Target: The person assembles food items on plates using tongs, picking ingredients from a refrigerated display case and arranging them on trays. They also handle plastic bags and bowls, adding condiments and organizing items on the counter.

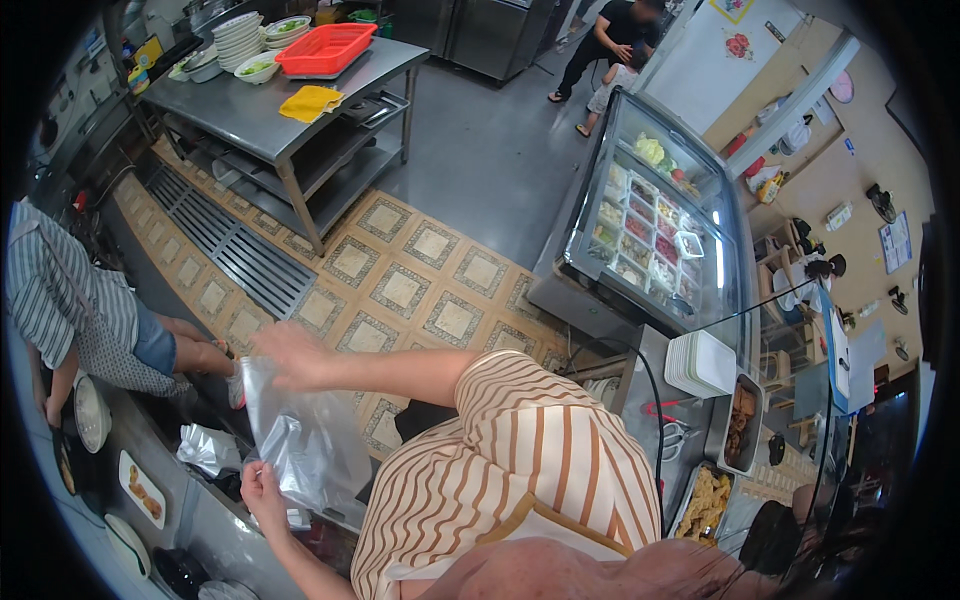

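Note:
A clear plastic bag hangs spread out between my two hands, over the edge of the steel counter. My left hand, the lower one, pinches the bag's edge between thumb and fingers. At the bag's upper end is my right hand, its arm stretched across from the striped sleeve. Motion smears its fingers, so their grip on the bag cannot be made out. Beside the bag, crumpled silvery wrapping lies on the counter. Farther left is a white oblong plate with browned food.
A co-worker in a striped top stands at the left counter. A steel table carries stacked bowls and a red basket. At right stand a glass display case, white stacked plates and food trays. Two people are beyond.

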Demonstrator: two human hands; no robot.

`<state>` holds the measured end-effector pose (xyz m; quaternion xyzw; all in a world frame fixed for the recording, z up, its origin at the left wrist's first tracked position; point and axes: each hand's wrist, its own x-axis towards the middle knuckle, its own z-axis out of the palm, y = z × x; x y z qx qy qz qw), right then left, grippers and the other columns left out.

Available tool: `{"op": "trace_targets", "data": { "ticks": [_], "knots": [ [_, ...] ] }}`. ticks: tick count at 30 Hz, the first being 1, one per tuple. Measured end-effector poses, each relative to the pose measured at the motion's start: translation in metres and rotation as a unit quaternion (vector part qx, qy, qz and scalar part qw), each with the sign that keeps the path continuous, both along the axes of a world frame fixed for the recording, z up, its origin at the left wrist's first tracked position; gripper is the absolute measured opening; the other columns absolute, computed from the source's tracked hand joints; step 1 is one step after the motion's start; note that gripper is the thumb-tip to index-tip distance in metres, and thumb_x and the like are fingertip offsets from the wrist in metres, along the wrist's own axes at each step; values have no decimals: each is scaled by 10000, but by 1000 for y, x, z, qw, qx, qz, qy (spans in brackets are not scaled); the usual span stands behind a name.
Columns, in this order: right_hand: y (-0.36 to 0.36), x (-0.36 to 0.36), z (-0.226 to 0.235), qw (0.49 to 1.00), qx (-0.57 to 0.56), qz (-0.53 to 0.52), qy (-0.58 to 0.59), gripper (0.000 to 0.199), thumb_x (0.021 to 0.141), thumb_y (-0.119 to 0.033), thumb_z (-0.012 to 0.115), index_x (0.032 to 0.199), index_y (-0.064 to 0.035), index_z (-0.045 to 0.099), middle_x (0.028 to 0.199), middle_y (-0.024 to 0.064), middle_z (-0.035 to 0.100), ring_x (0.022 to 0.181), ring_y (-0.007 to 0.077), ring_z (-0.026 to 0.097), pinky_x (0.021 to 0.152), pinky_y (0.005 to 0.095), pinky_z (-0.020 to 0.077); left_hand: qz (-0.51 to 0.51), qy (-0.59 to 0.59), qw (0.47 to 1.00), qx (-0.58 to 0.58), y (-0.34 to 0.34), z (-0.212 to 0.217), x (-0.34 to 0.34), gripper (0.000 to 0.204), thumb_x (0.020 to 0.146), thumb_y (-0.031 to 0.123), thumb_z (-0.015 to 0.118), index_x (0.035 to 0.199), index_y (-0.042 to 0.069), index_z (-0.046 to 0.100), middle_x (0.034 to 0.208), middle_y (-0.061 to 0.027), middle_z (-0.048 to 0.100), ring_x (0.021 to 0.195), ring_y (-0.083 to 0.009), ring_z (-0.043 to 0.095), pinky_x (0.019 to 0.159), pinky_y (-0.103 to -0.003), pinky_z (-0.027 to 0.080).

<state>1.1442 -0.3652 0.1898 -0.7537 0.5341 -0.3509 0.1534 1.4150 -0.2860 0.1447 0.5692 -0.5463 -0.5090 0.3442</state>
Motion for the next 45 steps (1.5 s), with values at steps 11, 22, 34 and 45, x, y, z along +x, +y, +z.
{"op": "trace_targets", "data": {
  "ticks": [11,22,34,45],
  "knots": [
    [31,56,-38,842,300,388,-223,294,620,-248,749,694,9,625,594,84,583,546,145,529,487,332,403,34,165,986,-2,-2,36,-24,117,864,91,581,936,0,583,773,17,577,647,-30,495,577,-168,385],
    [20,47,-16,824,361,217,-379,114,789,-133,658,785,-20,664,652,-16,596,617,51,513,549,247,420,24,337,934,117,35,-33,10,258,805,63,654,1049,40,573,950,-47,622,775,-142,592,689,-283,490],
    [-32,49,-17,762,285,173,-555,224,882,-230,588,1012,-54,636,892,-22,613,787,56,528,690,235,436,262,93,939,-204,52,55,-13,232,884,62,504,1090,-28,560,1103,-123,588,1071,-182,524,915,-313,424],
    [-17,42,30,718,393,187,-543,251,901,-187,547,1095,-43,615,853,-8,639,687,37,562,576,191,465,-323,297,838,-325,104,208,-73,86,832,68,610,755,53,645,948,-164,653,1046,-368,555,909,-521,395]
  ]
}}
